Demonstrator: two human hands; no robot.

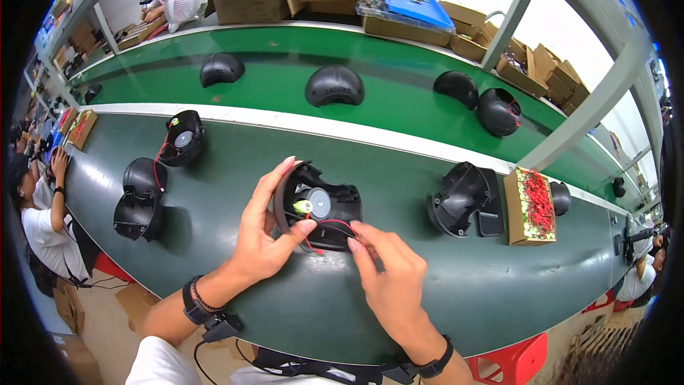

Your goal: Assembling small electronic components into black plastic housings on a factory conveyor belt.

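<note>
My left hand (260, 242) grips a black plastic shell (348, 199) by its left side, with the thumb over the near rim. The shell's hollow side faces up above the dark green table. Inside it sit a round grey speaker-like disc (319, 204) and a small yellow-green part (303, 207). A thin red wire (335, 222) runs from there toward the shell's near right edge. At that edge my right hand (392, 260) pinches the wire between thumb and forefinger. A small red wire end (318, 250) hangs below the near rim.
Black shells (182, 139) (141, 199) lie at left, another (463, 199) at right beside a carton of red wired parts (534, 207). Beyond a white rail, a green conveyor (399, 93) carries several shells. A grey post (591, 114) stands right; other people sit at both ends.
</note>
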